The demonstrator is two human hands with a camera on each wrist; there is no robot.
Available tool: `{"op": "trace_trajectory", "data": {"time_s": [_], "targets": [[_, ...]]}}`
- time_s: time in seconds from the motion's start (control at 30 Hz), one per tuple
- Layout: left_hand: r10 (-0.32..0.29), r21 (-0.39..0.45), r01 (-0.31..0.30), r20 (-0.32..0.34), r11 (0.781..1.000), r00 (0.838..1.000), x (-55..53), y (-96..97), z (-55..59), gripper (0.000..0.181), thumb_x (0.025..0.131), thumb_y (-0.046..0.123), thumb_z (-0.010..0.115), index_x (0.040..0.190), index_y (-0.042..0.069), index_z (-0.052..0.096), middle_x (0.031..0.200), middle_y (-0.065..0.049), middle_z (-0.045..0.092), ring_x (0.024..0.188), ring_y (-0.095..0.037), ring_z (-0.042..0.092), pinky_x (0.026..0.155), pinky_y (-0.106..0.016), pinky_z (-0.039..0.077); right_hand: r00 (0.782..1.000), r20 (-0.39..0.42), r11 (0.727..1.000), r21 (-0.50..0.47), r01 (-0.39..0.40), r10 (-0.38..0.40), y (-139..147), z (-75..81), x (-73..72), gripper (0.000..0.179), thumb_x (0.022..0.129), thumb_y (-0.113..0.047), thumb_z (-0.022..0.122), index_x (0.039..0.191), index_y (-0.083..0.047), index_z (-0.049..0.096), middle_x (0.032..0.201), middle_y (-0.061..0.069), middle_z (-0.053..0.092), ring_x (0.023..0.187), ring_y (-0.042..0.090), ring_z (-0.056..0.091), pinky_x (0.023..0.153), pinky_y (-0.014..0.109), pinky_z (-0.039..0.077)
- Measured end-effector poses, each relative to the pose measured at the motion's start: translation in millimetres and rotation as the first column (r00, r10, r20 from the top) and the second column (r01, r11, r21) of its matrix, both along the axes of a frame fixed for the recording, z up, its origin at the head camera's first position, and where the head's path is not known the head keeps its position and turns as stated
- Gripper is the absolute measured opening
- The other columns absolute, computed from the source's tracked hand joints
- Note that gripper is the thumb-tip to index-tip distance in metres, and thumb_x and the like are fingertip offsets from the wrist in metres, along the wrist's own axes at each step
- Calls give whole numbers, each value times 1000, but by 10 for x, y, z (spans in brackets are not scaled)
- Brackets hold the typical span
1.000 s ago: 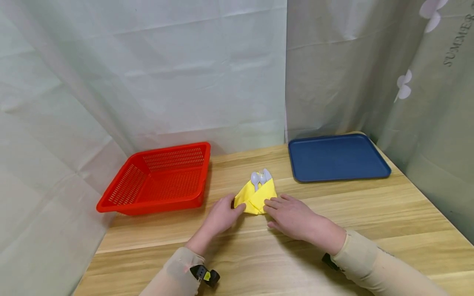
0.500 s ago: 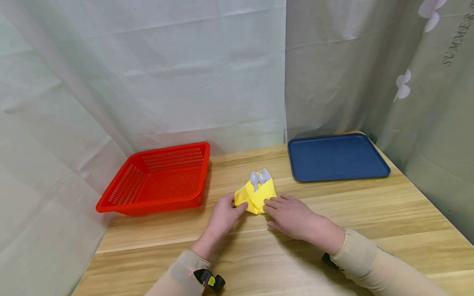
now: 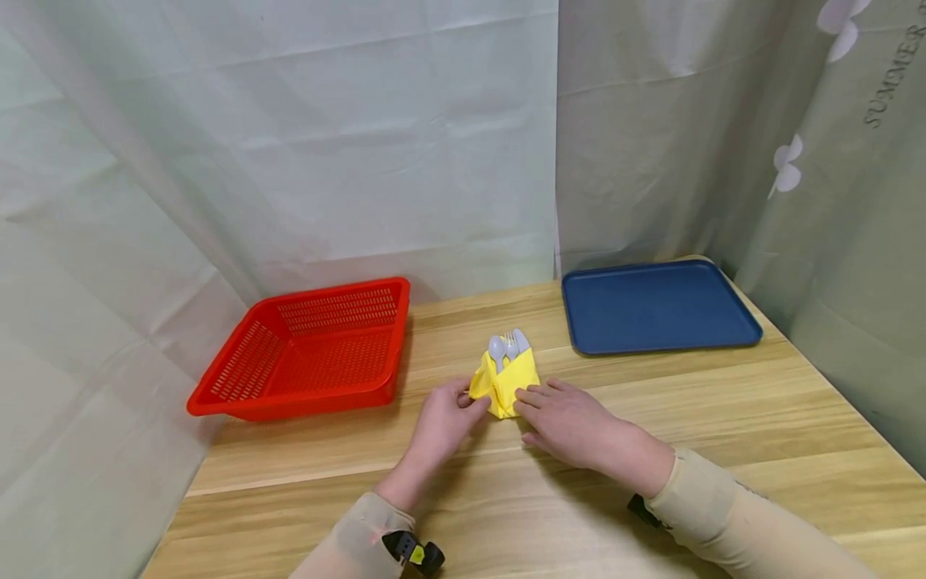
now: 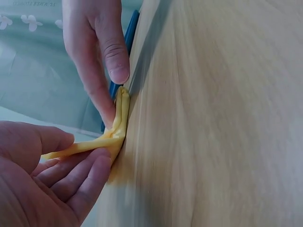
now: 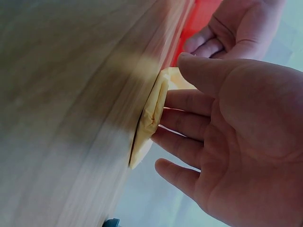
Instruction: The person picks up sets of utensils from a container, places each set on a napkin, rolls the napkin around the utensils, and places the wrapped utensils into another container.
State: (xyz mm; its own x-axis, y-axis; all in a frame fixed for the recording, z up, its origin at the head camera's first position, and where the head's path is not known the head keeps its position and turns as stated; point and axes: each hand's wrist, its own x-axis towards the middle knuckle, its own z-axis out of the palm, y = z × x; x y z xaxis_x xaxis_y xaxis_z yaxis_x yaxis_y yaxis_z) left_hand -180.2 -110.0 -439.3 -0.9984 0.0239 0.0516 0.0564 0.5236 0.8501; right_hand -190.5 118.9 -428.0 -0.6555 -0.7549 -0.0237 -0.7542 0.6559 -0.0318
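In the head view a folded yellow napkin (image 3: 519,376) lies mid-table. A pale lilac spoon (image 3: 496,347), fork (image 3: 510,349) and knife (image 3: 522,341) poke out of its far end, their lower parts hidden in the cloth. My left hand (image 3: 444,418) pinches the napkin's left side between thumb and fingers. That flap stands lifted off the table in the left wrist view, where the napkin (image 4: 118,127) bends upward. My right hand (image 3: 571,422) rests its nearly straight fingertips on the napkin's right side; the right wrist view shows those fingers (image 5: 182,120) pressing the cloth.
A red plastic basket (image 3: 391,378) with slotted walls stands on the left of the wooden table (image 3: 463,523). Toward the back right lies a blue tray (image 3: 658,310). Pale curtains (image 3: 405,145) hang behind the table and along both sides.
My left hand has shifted a little to the right, raising the napkin's left flap and bringing it inward. The right hand has stayed in place on the napkin.
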Motion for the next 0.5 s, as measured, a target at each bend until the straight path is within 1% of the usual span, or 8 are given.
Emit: {"op": "trace_trajectory", "data": {"time_s": [0.07,0.23,0.33,0.4,0.5], "targets": [[11,-2,-11,-7,1000,1000,0,25,-9,31,100,8,78,127,-6,76,106,-14,83,88,-12,74,72,-23,58,1000,-1,1000,1,-1,1,2,-2,1,54,110,-38,70,153,-6,65,160,12,59,150,30,54,125,53,38],[61,-23,-63,-50,998,997,-12,94,-12,21,99,8,79,118,-2,81,93,-6,83,75,-7,68,65,-22,53,1000,6,1000,-1,-2,2,4,2,4,54,111,-38,69,153,-5,64,161,12,59,150,31,54,126,54,38],[82,-25,-84,-68,996,994,-22,138,-2,19,99,8,78,115,-1,82,93,-5,83,78,-6,69,68,-22,54,1000,2,1000,-3,-6,6,5,3,2,54,111,-38,69,153,-5,64,160,12,59,150,31,54,125,54,38],[80,-24,-82,-83,996,993,-27,164,1,19,99,7,78,115,-2,82,95,-6,83,82,-8,72,71,-25,58,1000,-6,1000,-5,-10,10,3,5,0,54,111,-38,69,153,-4,65,160,13,60,149,31,54,125,54,38],[73,-29,-76,-92,997,993,-37,200,0,19,99,7,79,116,-2,83,97,-7,83,86,-10,75,76,-28,61,1000,-17,1000,-13,-19,19,-2,11,-3,53,110,-38,70,152,-4,65,159,13,61,148,32,55,124,55,39]]}}
